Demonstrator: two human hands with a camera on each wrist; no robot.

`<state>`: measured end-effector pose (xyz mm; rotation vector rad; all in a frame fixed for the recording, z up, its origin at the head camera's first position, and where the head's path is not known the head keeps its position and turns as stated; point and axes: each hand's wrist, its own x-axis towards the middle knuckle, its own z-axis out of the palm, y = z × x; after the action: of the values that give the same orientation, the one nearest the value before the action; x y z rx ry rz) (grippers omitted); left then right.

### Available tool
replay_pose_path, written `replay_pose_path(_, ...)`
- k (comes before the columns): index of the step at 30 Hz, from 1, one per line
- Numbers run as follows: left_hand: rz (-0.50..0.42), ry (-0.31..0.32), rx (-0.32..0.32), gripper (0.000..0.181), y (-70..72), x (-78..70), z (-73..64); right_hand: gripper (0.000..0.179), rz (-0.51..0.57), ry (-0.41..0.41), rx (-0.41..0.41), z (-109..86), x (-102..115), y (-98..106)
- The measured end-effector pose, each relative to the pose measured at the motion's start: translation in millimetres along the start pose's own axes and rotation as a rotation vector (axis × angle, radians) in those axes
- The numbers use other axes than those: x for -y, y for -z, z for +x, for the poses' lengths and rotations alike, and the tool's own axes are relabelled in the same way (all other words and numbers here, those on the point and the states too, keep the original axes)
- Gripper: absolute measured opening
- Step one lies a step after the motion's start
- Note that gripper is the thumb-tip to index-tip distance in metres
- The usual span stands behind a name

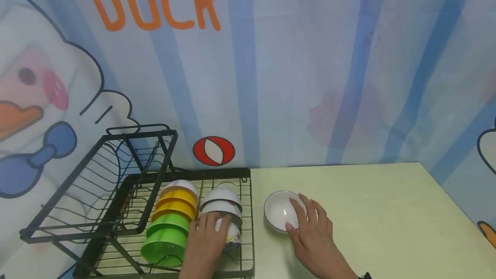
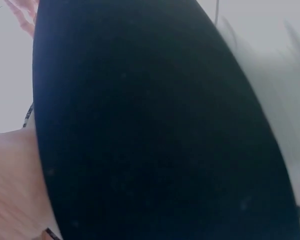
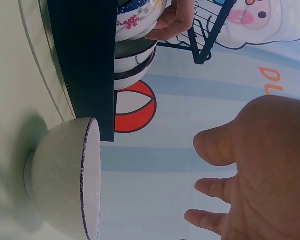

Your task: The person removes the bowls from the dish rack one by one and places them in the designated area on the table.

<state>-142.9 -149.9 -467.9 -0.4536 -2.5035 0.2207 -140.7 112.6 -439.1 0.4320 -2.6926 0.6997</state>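
A white bowl with a speckled dark rim [image 1: 280, 211] stands upright on the table. My right hand [image 1: 314, 237] hovers over its right side; in the right wrist view, the thumb and fingers of this hand [image 3: 270, 170] are spread, apart from the bowl [image 3: 60, 175]. At the rack, my left hand [image 1: 207, 238] holds a white bowl with a floral pattern [image 1: 234, 235], the nearest in a row of tilted white bowls [image 1: 221, 195]. Its fingers [image 3: 177, 22] show against that bowl's wall in the right wrist view. A dark shape fills most of the left wrist view.
The black dish rack [image 1: 252, 244] stands on the left of the pale table [image 1: 379, 218]. Left of my left hand, green bowls [image 1: 164, 244], yellow bowls [image 1: 176, 201] and a pale one lean in a row. A raised wire tier [image 1: 81, 184] overhangs the rack's left side. Behind hangs a printed curtain [image 1: 294, 76].
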Motion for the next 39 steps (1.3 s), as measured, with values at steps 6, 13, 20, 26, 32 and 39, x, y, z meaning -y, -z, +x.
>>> replay_pose_path(6,-0.016,0.022,-0.021,0.044,0.7,0.1,0.6,0.053,-0.004,-0.007,0.011,2.2,-2,2)
replay_pose_path(13,-0.050,0.030,-0.107,0.052,1.3,2.6,0.5,0.053,0.002,-0.001,0.001,2.8,-2,1)
replay_pose_path(20,-0.068,0.007,-0.151,0.059,2.3,5.4,2.6,0.053,0.002,-0.002,-0.005,2.4,-4,1)
replay_pose_path(26,-0.084,0.010,-0.158,0.060,9.4,5.5,5.1,0.054,0.018,-0.010,-0.005,3.6,-5,2)
replay_pose_path(32,-0.104,0.018,-0.111,0.063,18.0,4.8,5.7,0.053,0.024,-0.015,0.014,3.0,-3,1)
replay_pose_path(39,-0.125,0.021,-0.062,0.067,24.8,7.2,2.9,0.054,0.024,-0.013,0.008,0.3,-2,-1)
